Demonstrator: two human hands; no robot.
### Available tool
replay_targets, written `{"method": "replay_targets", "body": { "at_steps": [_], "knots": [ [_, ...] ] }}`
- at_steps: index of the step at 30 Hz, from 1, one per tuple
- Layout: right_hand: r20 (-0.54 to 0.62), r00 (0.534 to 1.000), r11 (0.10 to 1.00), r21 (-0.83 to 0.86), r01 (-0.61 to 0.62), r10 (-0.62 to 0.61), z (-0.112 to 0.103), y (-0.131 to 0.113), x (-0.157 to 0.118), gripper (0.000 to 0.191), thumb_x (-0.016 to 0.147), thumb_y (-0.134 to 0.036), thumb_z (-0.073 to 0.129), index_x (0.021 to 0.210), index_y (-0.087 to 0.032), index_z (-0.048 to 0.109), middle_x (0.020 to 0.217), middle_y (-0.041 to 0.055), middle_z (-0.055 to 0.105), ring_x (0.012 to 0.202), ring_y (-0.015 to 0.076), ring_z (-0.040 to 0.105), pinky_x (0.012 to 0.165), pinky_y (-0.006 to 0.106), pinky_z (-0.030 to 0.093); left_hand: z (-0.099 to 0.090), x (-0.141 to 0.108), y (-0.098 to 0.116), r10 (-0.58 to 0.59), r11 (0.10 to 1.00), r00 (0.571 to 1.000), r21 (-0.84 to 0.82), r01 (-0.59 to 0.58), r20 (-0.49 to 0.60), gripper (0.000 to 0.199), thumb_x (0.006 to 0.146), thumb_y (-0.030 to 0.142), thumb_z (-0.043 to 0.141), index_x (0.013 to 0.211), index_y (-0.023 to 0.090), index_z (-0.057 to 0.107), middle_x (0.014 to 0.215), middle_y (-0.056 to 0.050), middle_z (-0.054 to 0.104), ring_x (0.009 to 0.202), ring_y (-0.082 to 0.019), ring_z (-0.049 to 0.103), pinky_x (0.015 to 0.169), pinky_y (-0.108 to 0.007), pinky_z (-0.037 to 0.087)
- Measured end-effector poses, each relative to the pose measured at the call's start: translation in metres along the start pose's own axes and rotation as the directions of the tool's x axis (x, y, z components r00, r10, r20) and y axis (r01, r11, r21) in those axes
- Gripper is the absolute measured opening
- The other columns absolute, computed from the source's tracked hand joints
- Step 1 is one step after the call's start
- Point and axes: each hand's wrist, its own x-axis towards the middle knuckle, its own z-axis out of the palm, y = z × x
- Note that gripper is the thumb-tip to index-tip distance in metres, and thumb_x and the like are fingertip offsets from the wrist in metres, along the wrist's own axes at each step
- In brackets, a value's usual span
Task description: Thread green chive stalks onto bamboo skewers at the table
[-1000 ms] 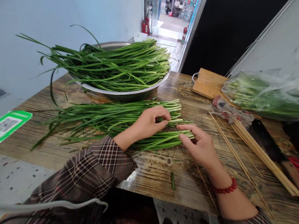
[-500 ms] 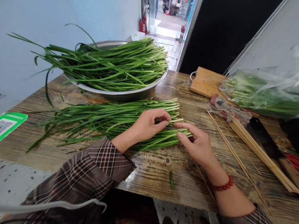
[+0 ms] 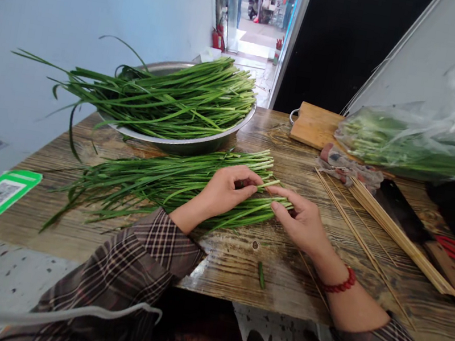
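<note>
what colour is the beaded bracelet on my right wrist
The beaded bracelet is red, shown best in the head view.

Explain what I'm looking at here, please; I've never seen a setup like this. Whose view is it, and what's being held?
There is no machine: these are a person's own bare hands, seen by one head-worn camera looking forward and down. On the wooden table lies a loose pile of green stalks, with a metal bowl of more behind it. To the right are thin wooden sticks, a knife, a cutting board and a clear bag of greens. The left hand and right hand meet the pile's pale ends with their fingertips; how firmly either grips is unclear.
</note>
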Motion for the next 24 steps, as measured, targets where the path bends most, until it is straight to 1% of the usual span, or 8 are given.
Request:
{"method": "replay_targets", "body": {
  "at_steps": [3,8,12,15,17,19,21,24],
  "knots": [
    [-0.002,1.0,1.0,0.004,-0.009,0.009,0.0004,-0.0002,-0.0004,0.03,0.084,-0.025,0.056,0.111,-0.019,0.069,0.1,0.0047,0.073,0.058,0.0111,0.059,0.05,0.023,0.044,-0.0002,0.0,0.0,0.011,1.0,1.0,-0.013,-0.011,-0.006,0.013,0.076,0.008,0.06,0.082,0.015,0.07,0.075,-0.001,0.065,0.072,-0.012,0.057,0.069,-0.024,0.045],
    [-0.007,1.0,1.0,0.014,-0.015,0.015,0.0015,0.0007,-0.0001,0.03,0.084,-0.026,0.057,0.111,-0.019,0.068,0.102,0.0059,0.072,0.063,0.0123,0.061,0.054,0.024,0.046,0.0003,0.0006,0.0002,0.022,1.0,1.0,-0.003,-0.022,-0.003,0.014,0.075,0.006,0.059,0.08,0.014,0.07,0.073,0.0,0.062,0.07,-0.011,0.056,0.067,-0.023,0.044],
    [-0.007,1.0,1.0,-0.001,-0.022,0.022,0.0028,0.0008,-0.0002,0.028,0.085,-0.026,0.057,0.109,-0.02,0.068,0.099,0.0049,0.072,0.057,0.0107,0.057,0.051,0.024,0.045,0.0014,0.0003,0.0001,0.022,1.0,1.0,0.005,-0.022,-0.001,0.014,0.075,0.006,0.059,0.078,0.014,0.069,0.071,0.0,0.061,0.068,-0.01,0.056,0.064,-0.022,0.043],
    [-0.036,0.999,0.999,0.007,-0.032,0.032,0.0048,0.0012,-0.0009,0.035,0.085,-0.025,0.057,0.119,-0.021,0.061,0.1,0.0056,0.069,0.06,0.0122,0.057,0.053,0.025,0.047,0.0021,-0.0003,0.0001,0.019,1.0,1.0,0.011,-0.019,-0.002,0.011,0.075,0.007,0.06,0.078,0.014,0.068,0.071,0.0,0.061,0.067,-0.01,0.055,0.063,-0.022,0.043],
    [-0.048,0.998,0.999,0.036,-0.038,0.04,0.0061,0.0013,-0.0015,0.049,0.085,-0.024,0.057,0.133,-0.023,0.05,0.093,0.0049,0.068,0.062,0.0136,0.057,0.055,0.027,0.048,0.0025,-0.0006,0.0003,0.019,1.0,1.0,0.015,-0.019,0.0,0.01,0.075,0.008,0.061,0.077,0.015,0.068,0.071,0.0,0.06,0.067,-0.01,0.055,0.063,-0.022,0.043],
    [-0.034,0.999,0.998,0.056,-0.036,0.038,0.0067,0.0007,-0.0019,0.058,0.086,-0.023,0.055,0.141,-0.025,0.04,0.08,0.002,0.064,0.058,0.0138,0.054,0.054,0.027,0.048,0.0027,-0.0008,0.0006,0.019,1.0,1.0,0.017,-0.019,0.008,0.009,0.075,0.008,0.061,0.077,0.014,0.067,0.071,0.0,0.06,0.067,-0.01,0.055,0.062,-0.022,0.042],
    [-0.021,0.999,0.999,0.043,-0.026,0.027,0.0065,-0.0005,-0.0022,0.057,0.087,-0.022,0.054,0.142,-0.026,0.039,0.073,-0.0003,0.059,0.054,0.0132,0.05,0.051,0.027,0.045,0.0029,-0.0009,0.0007,0.019,1.0,1.0,0.017,-0.02,0.018,0.008,0.075,0.008,0.061,0.077,0.014,0.067,0.072,0.0,0.06,0.067,-0.01,0.055,0.062,-0.022,0.042],
    [-0.02,1.0,1.0,0.001,-0.022,0.022,0.0064,-0.0008,-0.0027,0.051,0.087,-0.024,0.054,0.137,-0.026,0.044,0.071,-0.0011,0.056,0.051,0.0125,0.046,0.048,0.026,0.041,0.0038,-0.0012,0.0006,0.021,0.999,0.999,0.028,-0.022,0.033,0.009,0.075,0.007,0.062,0.078,0.013,0.068,0.072,0.0,0.06,0.066,-0.01,0.054,0.062,-0.022,0.042]
  ]
}}
